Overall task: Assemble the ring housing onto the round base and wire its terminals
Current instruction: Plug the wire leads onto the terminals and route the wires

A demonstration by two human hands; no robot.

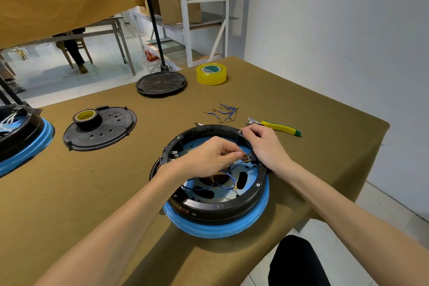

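Already the black ring housing (228,204) sits on the blue-wrapped round base (216,227) near the table's (116,193) front edge, so the step in hand looks like wiring. Reaching across the opening, the left hand (209,158) pinches a blue wire's (228,181) connector between thumb and fingertips at a terminal (248,158) on the inner right wall. Probably to steady that terminal, the right hand (264,146) rests on the rim, fingers curled closed over it. Inside the ring, 2 or so loose blue wire loops lie on the pale plate. Spare wires (224,111) and yellow-handled cutters (274,126) wait just beyond, within reach; tape rolls (211,73) stand farther off.
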